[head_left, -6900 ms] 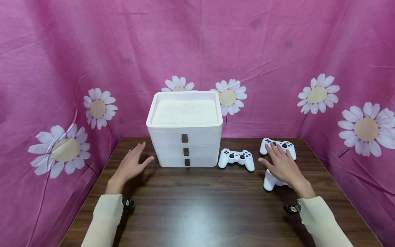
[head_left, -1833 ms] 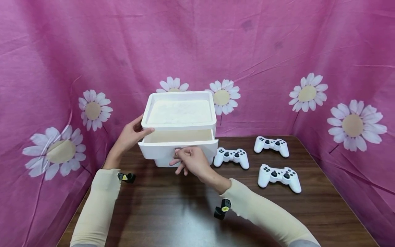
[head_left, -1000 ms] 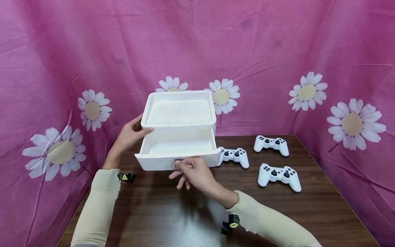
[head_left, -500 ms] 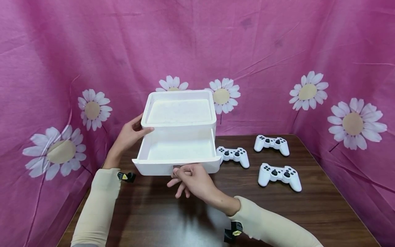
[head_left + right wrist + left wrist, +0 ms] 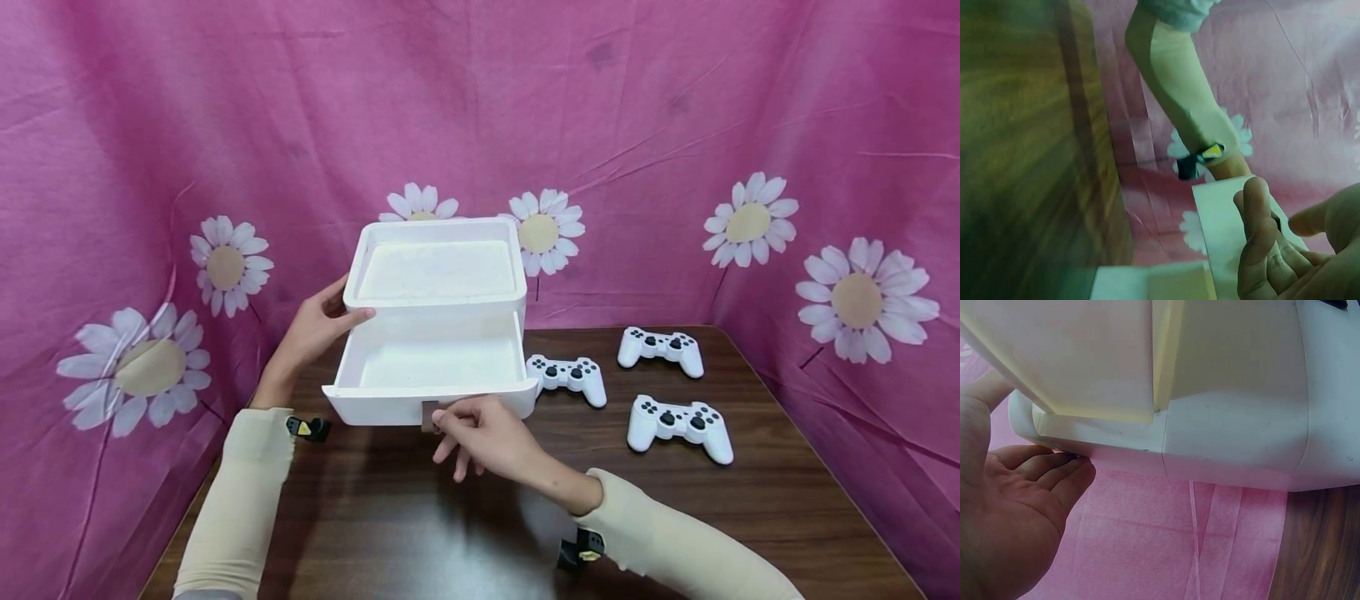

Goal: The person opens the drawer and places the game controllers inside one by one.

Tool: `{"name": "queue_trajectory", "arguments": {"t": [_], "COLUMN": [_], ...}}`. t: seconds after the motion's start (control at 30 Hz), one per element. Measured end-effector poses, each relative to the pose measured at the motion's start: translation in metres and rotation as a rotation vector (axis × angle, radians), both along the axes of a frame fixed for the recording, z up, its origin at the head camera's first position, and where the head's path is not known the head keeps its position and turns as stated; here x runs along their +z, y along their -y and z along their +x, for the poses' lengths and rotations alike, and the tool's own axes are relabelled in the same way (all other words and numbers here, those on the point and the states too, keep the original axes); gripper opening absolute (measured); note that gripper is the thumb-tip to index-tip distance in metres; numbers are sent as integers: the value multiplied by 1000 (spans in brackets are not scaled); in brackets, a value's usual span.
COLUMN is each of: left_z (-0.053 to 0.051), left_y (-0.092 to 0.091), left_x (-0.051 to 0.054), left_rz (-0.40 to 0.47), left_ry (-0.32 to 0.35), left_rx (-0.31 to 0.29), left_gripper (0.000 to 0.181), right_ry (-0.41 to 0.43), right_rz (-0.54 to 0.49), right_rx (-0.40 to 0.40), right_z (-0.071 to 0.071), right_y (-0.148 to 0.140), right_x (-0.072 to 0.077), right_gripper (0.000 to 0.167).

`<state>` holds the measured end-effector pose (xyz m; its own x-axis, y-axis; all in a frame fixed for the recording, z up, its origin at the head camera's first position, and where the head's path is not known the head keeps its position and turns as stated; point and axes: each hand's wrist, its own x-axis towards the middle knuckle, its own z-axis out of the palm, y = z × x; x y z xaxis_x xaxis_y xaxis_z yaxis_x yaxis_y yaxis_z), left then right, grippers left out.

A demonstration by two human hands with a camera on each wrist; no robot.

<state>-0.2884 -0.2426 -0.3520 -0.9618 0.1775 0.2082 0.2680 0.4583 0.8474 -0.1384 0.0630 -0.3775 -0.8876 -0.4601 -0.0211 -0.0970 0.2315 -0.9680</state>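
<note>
A white drawer unit (image 5: 438,305) with a tray-like top stands on the table. Its top drawer (image 5: 438,362) is pulled far out and has nothing inside. My left hand (image 5: 311,332) holds the unit's left front corner, thumb over the front edge and fingers along the side; in the left wrist view the fingers lie against the white wall. My right hand (image 5: 487,437) is at the drawer front, thumb and forefinger beside the brown pull tab (image 5: 430,415). In the right wrist view its thumb stands apart from the fingers. The lower drawers are hidden under the pulled-out one.
A white game controller (image 5: 570,379) lies right of the unit, partly behind the drawer's corner. Two more, a rear controller (image 5: 660,351) and a front controller (image 5: 680,429), lie farther right. Pink flowered cloth (image 5: 637,125) surrounds the dark wooden table (image 5: 390,517).
The right hand left the controllers and pulled the top drawer out by its tab; just now it has slid slightly right, off the tab. The left hand moved onto the unit and has stayed.
</note>
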Motion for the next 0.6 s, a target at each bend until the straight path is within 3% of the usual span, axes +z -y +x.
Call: {"name": "queue_trajectory", "arguments": {"t": [0.27,0.6], "left_z": [1,0], "left_y": [1,1], "left_x": [1,2], "left_rz": [1,17], "left_ry": [-7,21], "left_rx": [0,-2], "left_gripper": [83,83], "right_ry": [-117,-204], "right_rz": [111,156], "right_rx": [-28,-34], "right_z": [0,-1], "right_y": [-20,-52], "right_x": [8,21], "right_gripper": [22,18]}}
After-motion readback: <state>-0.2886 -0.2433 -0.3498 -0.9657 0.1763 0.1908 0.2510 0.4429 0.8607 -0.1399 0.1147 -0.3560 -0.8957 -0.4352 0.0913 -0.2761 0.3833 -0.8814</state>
